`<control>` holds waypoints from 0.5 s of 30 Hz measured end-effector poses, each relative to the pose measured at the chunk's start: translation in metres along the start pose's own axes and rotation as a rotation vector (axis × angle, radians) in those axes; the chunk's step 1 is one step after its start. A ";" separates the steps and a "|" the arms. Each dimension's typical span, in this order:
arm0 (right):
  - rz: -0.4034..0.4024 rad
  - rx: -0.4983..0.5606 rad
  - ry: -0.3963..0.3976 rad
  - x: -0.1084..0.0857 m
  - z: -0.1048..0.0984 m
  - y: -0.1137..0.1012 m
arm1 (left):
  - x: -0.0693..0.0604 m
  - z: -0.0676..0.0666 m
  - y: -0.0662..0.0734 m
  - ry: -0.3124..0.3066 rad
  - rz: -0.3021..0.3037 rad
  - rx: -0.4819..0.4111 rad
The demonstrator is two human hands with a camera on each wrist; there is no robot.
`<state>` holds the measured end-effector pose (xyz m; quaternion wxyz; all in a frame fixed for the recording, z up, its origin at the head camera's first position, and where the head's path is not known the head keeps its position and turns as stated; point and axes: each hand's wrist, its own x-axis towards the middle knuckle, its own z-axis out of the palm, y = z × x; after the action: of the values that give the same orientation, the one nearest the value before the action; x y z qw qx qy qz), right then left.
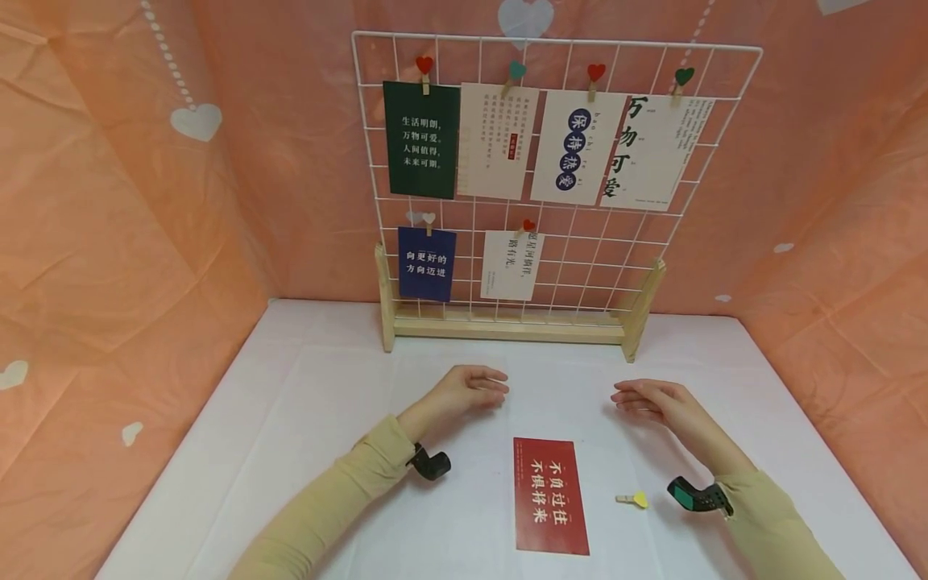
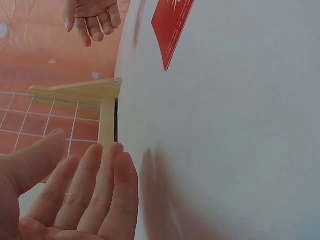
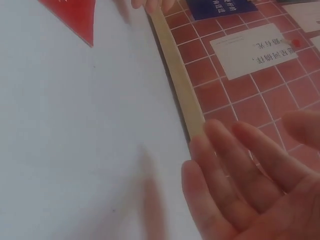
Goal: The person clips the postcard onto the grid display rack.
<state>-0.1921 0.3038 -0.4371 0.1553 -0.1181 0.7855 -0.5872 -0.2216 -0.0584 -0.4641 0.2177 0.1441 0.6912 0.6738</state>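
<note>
My left hand (image 1: 467, 389) hovers over the white table with relaxed fingers and nothing in it. Across from it my right hand (image 1: 658, 403) is likewise empty, its fingers loosely extended in the right wrist view. A red card (image 1: 551, 496) with white writing lies flat on the table, nearer to me than both hands. To its right, below the right hand, lies a small wooden clip with a yellow heart (image 1: 632, 499). Neither hand touches the card or the clip.
Behind the hands stands a white wire grid (image 1: 580, 278) in a wooden base (image 1: 507, 329). Heart clips hold several cards in two rows, among them a green card (image 1: 422, 181) and a blue card (image 1: 426, 286). Orange cloth (image 1: 123, 242) surrounds the table (image 1: 304, 387).
</note>
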 end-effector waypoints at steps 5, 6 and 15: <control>0.016 -0.014 -0.015 -0.008 -0.001 0.004 | -0.003 0.003 -0.002 -0.011 -0.003 0.043; 0.022 -0.018 -0.017 -0.009 -0.001 0.005 | -0.004 0.004 -0.002 -0.015 -0.002 0.054; 0.086 -0.040 -0.007 -0.020 -0.006 0.010 | -0.005 0.010 -0.003 -0.044 -0.013 0.049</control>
<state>-0.1760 0.3190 -0.4432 0.1806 -0.0894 0.8009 -0.5639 -0.2114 -0.0522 -0.4670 0.2335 0.1596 0.7035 0.6520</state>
